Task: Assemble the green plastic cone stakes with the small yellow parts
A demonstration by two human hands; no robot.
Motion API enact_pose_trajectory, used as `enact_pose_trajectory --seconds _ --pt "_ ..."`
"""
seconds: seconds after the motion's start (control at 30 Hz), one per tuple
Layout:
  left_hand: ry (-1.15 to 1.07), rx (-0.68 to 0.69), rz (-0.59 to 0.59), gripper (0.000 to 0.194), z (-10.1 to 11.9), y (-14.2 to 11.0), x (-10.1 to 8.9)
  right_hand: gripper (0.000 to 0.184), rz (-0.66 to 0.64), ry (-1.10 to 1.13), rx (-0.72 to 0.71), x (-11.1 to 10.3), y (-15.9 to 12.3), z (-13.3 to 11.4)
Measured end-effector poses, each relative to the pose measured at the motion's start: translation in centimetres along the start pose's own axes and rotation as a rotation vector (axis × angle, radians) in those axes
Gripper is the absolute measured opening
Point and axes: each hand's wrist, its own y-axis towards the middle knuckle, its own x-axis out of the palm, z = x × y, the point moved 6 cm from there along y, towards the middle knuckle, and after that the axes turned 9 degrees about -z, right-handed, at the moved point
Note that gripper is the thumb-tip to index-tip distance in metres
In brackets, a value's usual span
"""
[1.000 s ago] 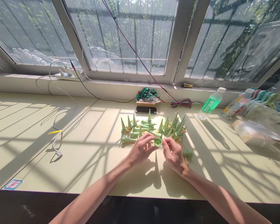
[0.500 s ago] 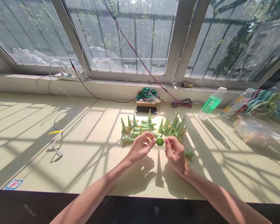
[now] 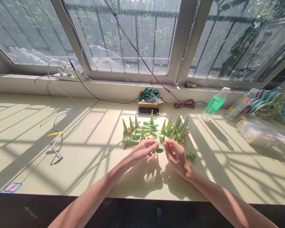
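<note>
Between my two hands a green plastic cone [image 3: 159, 148] is held just above the table, its point up and its wide base toward me. My left hand [image 3: 144, 150] pinches it from the left with thumb and forefinger, the other fingers loosely curled. My right hand [image 3: 177, 155] is closed in a pinch against the cone's right side; what its fingertips hold is too small to make out. Behind the hands are several similar green cones [image 3: 177, 120], some upright and some lying down, with small yellowish pieces among them. One green piece [image 3: 191, 155] lies beside my right hand.
A black phone [image 3: 148, 110] lies behind the cones, before a small box [image 3: 150, 102] with green material. To the right stand a bottle [image 3: 215, 104] and a plastic bag [image 3: 260, 131]. A white cable [image 3: 59, 139] crosses the table at left.
The cone has tipped from its open base facing me to point-up, and has moved slightly left and down. My right hand has shifted left toward it; my left-hand fingers have changed position.
</note>
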Motion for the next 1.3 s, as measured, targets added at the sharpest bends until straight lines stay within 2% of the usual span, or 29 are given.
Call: enact_pose_trajectory --seconds 0.13,0.33,0.5,0.57,0.8,0.97,1.17,1.23,1.3 --pt "0.106 0.025 0.068 0.041 0.5 0.0 -0.1 0.018 -0.009 0.061 0.077 0.2 -0.1 0.7" --pt "0.531 0.221 0.231 0.028 2.8 -0.7 0.1 0.023 -0.024 0.145 0.159 0.5 0.0 1.2" --pt "0.73 0.382 0.194 0.02 2.9 -0.9 0.7 0.023 -0.025 0.13 0.18 0.4 0.0 1.2" --pt "0.781 0.437 0.218 0.02 2.8 -0.9 0.7 0.023 -0.026 0.117 0.186 0.4 0.0 1.2" --pt "0.858 0.465 0.281 0.022 2.7 -0.9 0.6 0.024 -0.02 0.143 0.206 0.4 -0.1 1.4" --pt "0.793 0.402 0.297 0.027 2.7 -1.0 0.2 0.022 0.011 0.151 0.198 0.3 -0.2 1.4" --pt "0.373 0.207 0.335 0.037 2.1 -0.5 -1.1 0.019 0.122 0.176 0.165 -0.2 -0.3 1.5" --pt "0.218 0.101 0.283 0.041 1.3 -0.2 -1.2 0.019 0.142 0.143 0.141 -0.5 -0.3 1.1" --pt "0.083 0.0 0.183 0.049 0.5 0.1 -0.9 0.019 0.143 0.09 0.102 -0.7 -0.1 0.6"
